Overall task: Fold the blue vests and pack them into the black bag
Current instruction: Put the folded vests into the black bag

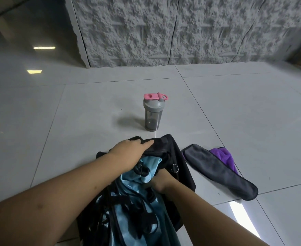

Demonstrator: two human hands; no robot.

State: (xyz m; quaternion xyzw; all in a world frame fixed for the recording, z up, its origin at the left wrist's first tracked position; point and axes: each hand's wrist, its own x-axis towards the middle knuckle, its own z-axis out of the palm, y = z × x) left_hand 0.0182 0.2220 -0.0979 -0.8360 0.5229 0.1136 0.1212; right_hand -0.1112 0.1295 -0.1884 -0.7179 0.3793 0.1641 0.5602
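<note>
Floor: pale glossy tiles [235,107] with thin dark joints ran under everything; ceiling lights showed as bright patches at the left and at the lower right.

Wall: a rough, grey textured wall [164,32] stood behind, split by dark vertical seams.

Black bag: the black bag [180,157] lay on the floor directly in front of the person, its mouth gaping toward them, a metal ring [175,168] hanging at its right side.

Blue vests: the shiny blue vests [128,206] sat bunched in the bag's mouth, partly inside and partly spilling out toward the person, tangled with black straps [142,170].

Left hand: the left hand [128,153] lay over the far rim of the bag — fingers close together and bent over the black fabric, the thumb stretched along the edge. It seemed to be gripping that rim.

Right hand: the right hand [161,181] was pushed down among the blue fabric at the bag's opening, fingers curled into the cloth; their tips were buried, so I could not tell just how they pinched.

Bottle: a grey shaker bottle [153,114] with a pink flip cap stood upright beyond the bag, a little apart from it.

Cloths: to the right of the bag lay a long grey pouch-like piece [220,173] — a purple towel [225,155] was tucked against its far side.
</note>
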